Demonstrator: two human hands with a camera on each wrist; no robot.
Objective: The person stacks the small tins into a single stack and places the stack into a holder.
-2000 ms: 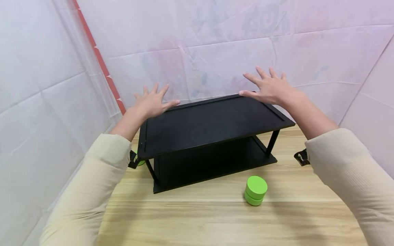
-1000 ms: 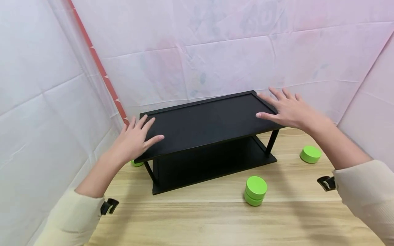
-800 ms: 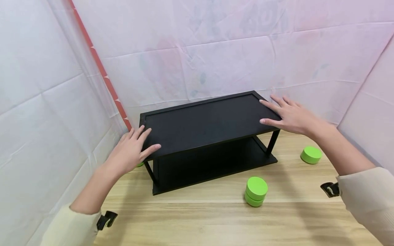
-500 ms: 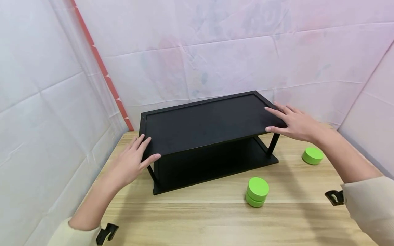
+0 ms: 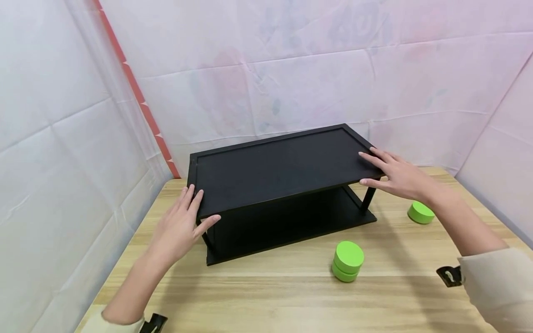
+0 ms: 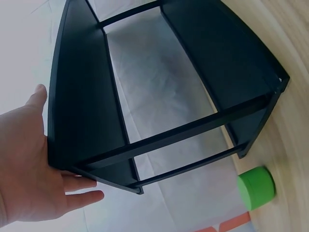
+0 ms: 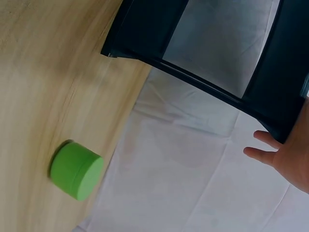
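Observation:
A black two-tier shelf rack point(image 5: 279, 166) stands on the wooden table, its top board held up by posts over a lower board. My left hand point(image 5: 176, 231) lies at the top board's front left corner, fingers extended over the side edge and thumb along the front. In the left wrist view, the left hand point(image 6: 34, 179) touches the rack point(image 6: 82, 92) at its corner. At the right end, my right hand point(image 5: 395, 178) rests its extended fingers on the edge. The right wrist view shows only part of that hand point(image 7: 292, 152) against the rack point(image 7: 285, 67).
A green round container point(image 5: 349, 256) with a seam stands before the rack. Another green container point(image 5: 421, 212) sits right of it, partly behind the right forearm. The left wrist view shows a green container point(image 6: 258, 187) by the rack. White cloth walls point(image 5: 291, 88) enclose the table.
Both hands have come down and toward me from above the rack's far side, moving apart onto the top board's two ends. The rack looks unmoved.

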